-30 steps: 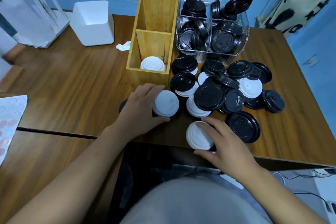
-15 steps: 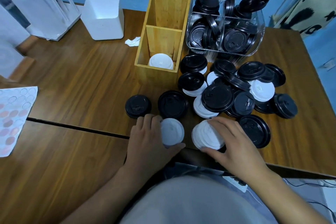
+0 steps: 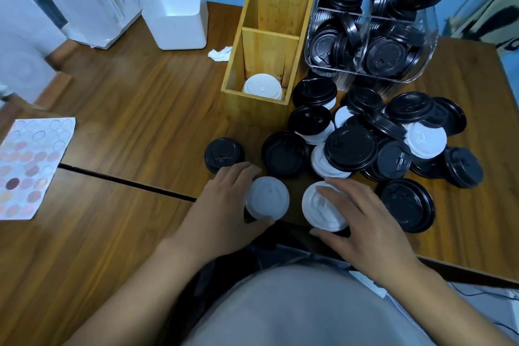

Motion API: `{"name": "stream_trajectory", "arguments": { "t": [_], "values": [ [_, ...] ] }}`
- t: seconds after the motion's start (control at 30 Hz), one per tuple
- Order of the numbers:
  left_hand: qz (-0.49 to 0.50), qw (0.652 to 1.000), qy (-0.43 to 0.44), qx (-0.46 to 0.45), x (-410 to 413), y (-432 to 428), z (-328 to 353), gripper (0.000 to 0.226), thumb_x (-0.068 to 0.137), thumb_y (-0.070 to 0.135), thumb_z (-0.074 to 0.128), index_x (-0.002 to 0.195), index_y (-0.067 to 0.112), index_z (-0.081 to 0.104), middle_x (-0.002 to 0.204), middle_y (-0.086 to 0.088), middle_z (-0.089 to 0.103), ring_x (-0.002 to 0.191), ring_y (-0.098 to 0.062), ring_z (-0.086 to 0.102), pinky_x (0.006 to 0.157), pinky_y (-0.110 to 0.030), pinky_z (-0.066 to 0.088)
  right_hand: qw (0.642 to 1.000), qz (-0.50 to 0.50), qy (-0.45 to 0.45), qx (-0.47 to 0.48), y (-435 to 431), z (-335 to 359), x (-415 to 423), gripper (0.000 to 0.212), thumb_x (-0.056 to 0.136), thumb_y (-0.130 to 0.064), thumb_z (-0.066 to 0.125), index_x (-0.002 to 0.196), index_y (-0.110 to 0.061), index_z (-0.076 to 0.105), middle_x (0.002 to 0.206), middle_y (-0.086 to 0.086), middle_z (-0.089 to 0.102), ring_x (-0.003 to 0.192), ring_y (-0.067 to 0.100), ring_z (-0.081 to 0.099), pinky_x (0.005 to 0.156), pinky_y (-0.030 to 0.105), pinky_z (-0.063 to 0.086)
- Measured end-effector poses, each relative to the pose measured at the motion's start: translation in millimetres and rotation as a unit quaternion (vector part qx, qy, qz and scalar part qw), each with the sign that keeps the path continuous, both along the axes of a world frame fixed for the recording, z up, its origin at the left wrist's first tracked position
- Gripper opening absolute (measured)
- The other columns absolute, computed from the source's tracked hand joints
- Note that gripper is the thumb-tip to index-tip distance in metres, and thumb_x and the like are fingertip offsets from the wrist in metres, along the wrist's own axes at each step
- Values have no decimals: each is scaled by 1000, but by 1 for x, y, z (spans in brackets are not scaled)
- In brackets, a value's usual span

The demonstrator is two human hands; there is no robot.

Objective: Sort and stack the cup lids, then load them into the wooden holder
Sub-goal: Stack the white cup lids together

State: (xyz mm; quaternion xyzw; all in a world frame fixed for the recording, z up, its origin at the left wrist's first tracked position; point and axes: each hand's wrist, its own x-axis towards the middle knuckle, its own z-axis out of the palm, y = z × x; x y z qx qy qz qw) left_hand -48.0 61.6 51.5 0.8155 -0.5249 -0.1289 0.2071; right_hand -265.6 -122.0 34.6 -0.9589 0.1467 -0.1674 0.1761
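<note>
Gripping a small white lid (image 3: pixel 268 198) by its rim, the left hand (image 3: pixel 224 205) had its fingers curled over the far edge and its thumb against the near one. Something dark showed under that lid, possibly a black lid, though blur left it unclear. Straight beyond this grip stood the wooden holder (image 3: pixel 252 109), with white lids (image 3: pixel 262 87) already in its nearest compartment. Just right of the left grip, the right hand (image 3: pixel 362 219) cupped a short stack of white lids (image 3: pixel 317 205), fingers draped over the top and thumb pressed to the near rim. Beyond that grip lay the mixed pile (image 3: pixel 393 143) of black and white lids.

I judged the step to be joining the whites into one stack. Done well, that meant comparing sizes first, because the left lid looked the smaller. Next the rims needed squaring so the lids nested flat. Only then should the stack be lifted toward the holder, steering clear of the large black lid (image 3: pixel 407 205) just right of the right hand.
</note>
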Motion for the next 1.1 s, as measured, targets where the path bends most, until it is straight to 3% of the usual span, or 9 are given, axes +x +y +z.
{"name": "stream_trajectory", "arguments": {
  "t": [0.1, 0.2, 0.3, 0.43, 0.53, 0.67, 0.73, 0.87, 1.1],
  "values": [
    [-110, 994, -8, 13, 16, -1, 5, 76, 82, 42, 78, 149, 28, 46, 157, 13, 38, 145, -12, 31, 118, -35, 34, 1000, 5, 2, 9, 1, 1, 2, 65, 81, -49, 75, 134, -13, 61, 141, 2, 52, 128, 26, 51, 101, 41, 49],
    [-136, 990, -30, 9, 20, -4, 0, 63, 83, 39, 79, 140, 30, 55, 151, 12, 46, 135, -14, 41, 108, -35, 43, 1000, 9, -1, 16, 2, 2, 4, 64, 81, -48, 76, 133, -14, 61, 142, 0, 51, 128, 24, 51, 102, 39, 47],
    [-66, 995, -67, -8, 10, -6, -6, 60, 78, 60, 77, 124, 26, 61, 126, 10, 54, 109, -14, 53, 82, -35, 54, 1000, 15, -5, 16, 2, 4, 8, 64, 84, -51, 74, 133, -13, 62, 142, 1, 52, 129, 23, 52, 105, 37, 45],
    [104, 990, -96, 4, -14, -14, -12, 83, 62, 90, 64, 108, 23, 54, 101, 9, 52, 89, -12, 56, 57, -29, 49, 1000, 17, 8, 25, 2, 6, 19, 70, 84, -63, 66, 136, -17, 60, 144, -1, 51, 131, 20, 50, 109, 34, 41],
    [103, 992, -58, -36, -8, -7, -13, 87, 65, 85, 68, 125, 25, 52, 117, 11, 54, 105, -9, 55, 69, -24, 47, 999, 18, 23, 33, 4, 9, 28, 73, 82, -69, 63, 137, -21, 58, 146, -4, 50, 131, 19, 49, 111, 33, 38],
    [20, 998, -7, -51, 16, 5, -16, 85, 76, 61, 78, 144, 19, 48, 142, 8, 52, 129, -13, 47, 104, -31, 45, 998, 27, 37, 38, 5, 10, 39, 74, 80, -68, 65, 138, -23, 57, 147, -7, 49, 132, 18, 49, 113, 28, 33],
    [-12, 998, 3, -63, 24, 3, -20, 79, 80, 57, 77, 143, 17, 52, 136, 7, 59, 124, -14, 50, 103, -34, 45, 997, 40, 39, 44, 5, 9, 45, 73, 78, -66, 69, 137, -24, 57, 147, -9, 50, 133, 16, 48, 114, 24, 31],
    [-53, 995, 6, -85, 32, -4, -27, 79, 81, 75, 64, 138, 20, 56, 127, 12, 63, 112, -14, 52, 95, -33, 46, 996, 69, 56, 24, 7, 6, 55, 73, 79, -68, 67, 136, -24, 59, 148, -10, 51, 135, 16, 47, 115, 21, 24],
    [-92, 993, 7, -79, 35, -2, -38, 77, 79, 71, 70, 139, 27, 54, 125, 17, 62, 114, -12, 49, 90, -41, 43, 993, 94, 68, -22, 16, 0, 67, 73, 77, -63, 75, 135, -23, 59, 149, -10, 51, 131, 18, 47, 108, 31, 34]
  ]
}}
